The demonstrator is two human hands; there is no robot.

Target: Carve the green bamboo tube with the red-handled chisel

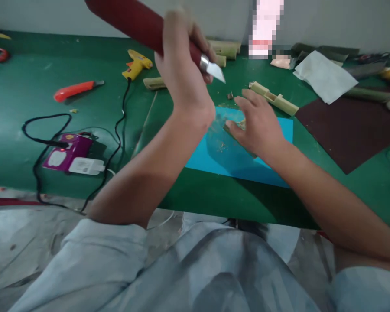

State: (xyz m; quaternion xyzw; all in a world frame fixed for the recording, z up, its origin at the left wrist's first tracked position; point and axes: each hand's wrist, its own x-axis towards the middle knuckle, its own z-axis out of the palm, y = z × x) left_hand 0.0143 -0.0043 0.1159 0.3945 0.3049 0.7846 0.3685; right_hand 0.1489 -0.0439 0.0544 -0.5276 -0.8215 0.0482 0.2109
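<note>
Bamboo [247, 149] under spread right hand [263, 128]; left hand [183, 56] grips knife [136, 24] at 11 o'clock; shavings [221, 147] suggest cutting partly done.

Slotted bamboo [281, 102] blocks beyond right hand [263, 125]; room toward brown sheet [342, 136].

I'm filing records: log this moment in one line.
left hand: holds raised knife | right hand: on partly hidden greenish piece, over blue sheet
</note>
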